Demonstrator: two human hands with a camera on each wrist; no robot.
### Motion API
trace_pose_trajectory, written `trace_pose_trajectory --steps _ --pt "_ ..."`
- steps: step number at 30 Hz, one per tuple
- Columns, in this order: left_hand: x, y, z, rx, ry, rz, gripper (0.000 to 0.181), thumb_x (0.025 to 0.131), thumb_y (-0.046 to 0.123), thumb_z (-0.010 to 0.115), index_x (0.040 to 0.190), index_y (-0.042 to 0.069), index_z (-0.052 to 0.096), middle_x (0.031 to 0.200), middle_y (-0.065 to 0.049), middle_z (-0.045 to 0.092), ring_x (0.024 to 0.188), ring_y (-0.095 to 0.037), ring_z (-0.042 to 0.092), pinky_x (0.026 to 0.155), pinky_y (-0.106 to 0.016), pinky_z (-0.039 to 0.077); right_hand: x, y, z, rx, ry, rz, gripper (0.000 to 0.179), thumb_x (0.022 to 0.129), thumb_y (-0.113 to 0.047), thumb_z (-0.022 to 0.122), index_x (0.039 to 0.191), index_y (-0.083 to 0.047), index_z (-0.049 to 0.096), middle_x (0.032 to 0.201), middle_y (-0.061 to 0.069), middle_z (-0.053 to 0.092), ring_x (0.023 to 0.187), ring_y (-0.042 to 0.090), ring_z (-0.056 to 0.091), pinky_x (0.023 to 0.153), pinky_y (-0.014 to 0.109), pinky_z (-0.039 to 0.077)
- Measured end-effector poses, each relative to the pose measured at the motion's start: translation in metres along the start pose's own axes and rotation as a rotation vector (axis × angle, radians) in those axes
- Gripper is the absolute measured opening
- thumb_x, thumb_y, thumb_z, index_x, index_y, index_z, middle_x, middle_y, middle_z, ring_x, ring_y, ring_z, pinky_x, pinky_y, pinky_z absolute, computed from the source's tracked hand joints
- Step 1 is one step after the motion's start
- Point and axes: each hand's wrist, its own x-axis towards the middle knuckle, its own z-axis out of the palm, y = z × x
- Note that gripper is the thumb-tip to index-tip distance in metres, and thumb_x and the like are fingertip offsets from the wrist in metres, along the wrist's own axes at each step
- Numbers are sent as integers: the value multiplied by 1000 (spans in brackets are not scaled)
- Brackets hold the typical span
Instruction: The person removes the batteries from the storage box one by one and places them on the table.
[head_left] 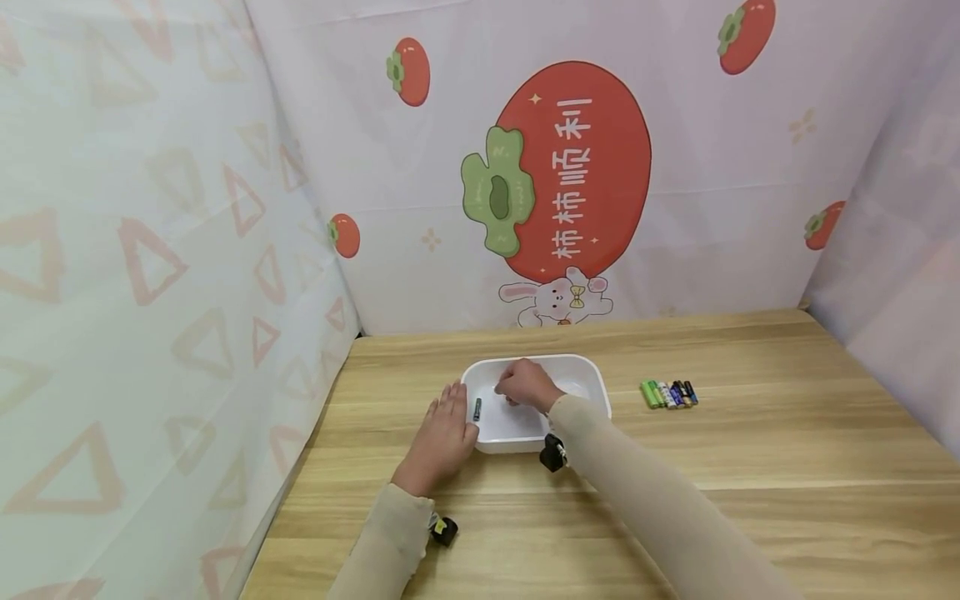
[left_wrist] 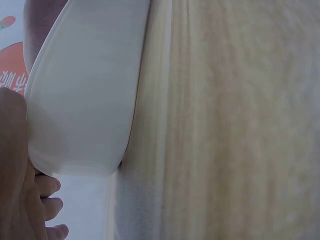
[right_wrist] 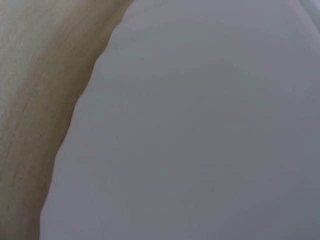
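A white plastic basin (head_left: 504, 447) stands on the wooden table, its outer wall (left_wrist: 90, 90) filling much of the left wrist view. Along the basin's left end lies my left hand (head_left: 441, 435), fingers extended and touching the rim; several of its fingertips (left_wrist: 52, 207) show past the wall. One small dark battery (head_left: 477, 409) lies inside the basin near that end. My right hand (head_left: 528, 385) reaches down into the basin with bent fingers; whether anything is between the fingertips is hidden. The right wrist view shows mostly the blurred white basin surface (right_wrist: 190, 120).
To the right of the basin, several batteries (head_left: 669, 395) in green, white and dark colours lie side by side in a row on the wooden table (head_left: 787, 450). A printed cloth (head_left: 420, 283) hangs behind the table, and another cloth (head_left: 187, 400) borders its left side.
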Motion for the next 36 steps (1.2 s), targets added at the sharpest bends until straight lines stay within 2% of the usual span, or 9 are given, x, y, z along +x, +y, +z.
trace_pose_trajectory --steps 11,20,29,36 --pt "0 2 -2 -4 -4 6 64 98 22 41 151 -8 21 157 -20 21 145 -33 18 114 -52 21 3 -5 12 50 -49 0 13 84 -17 70 85 -5 73 73 7 67 68 18 64 62 28 53" --pt "1 -1 0 -12 25 24 64 97 22 42 150 -9 22 156 -23 24 143 -35 22 113 -53 22 1 -10 20 -47 -78 6 21 84 -20 70 75 -1 73 70 8 69 61 18 60 60 28 45" --pt "1 -3 4 -2 7 11 64 99 22 41 151 -7 19 158 -19 20 145 -31 18 114 -51 20 3 -11 26 24 -106 -2 18 83 -16 68 76 -1 74 72 9 69 61 18 62 59 26 47" --pt "1 -3 2 -29 27 30 64 98 21 40 151 -9 20 156 -22 23 144 -34 21 113 -52 22 2 -17 29 93 -144 -15 14 83 -9 68 79 4 73 77 13 72 70 24 69 69 35 57"
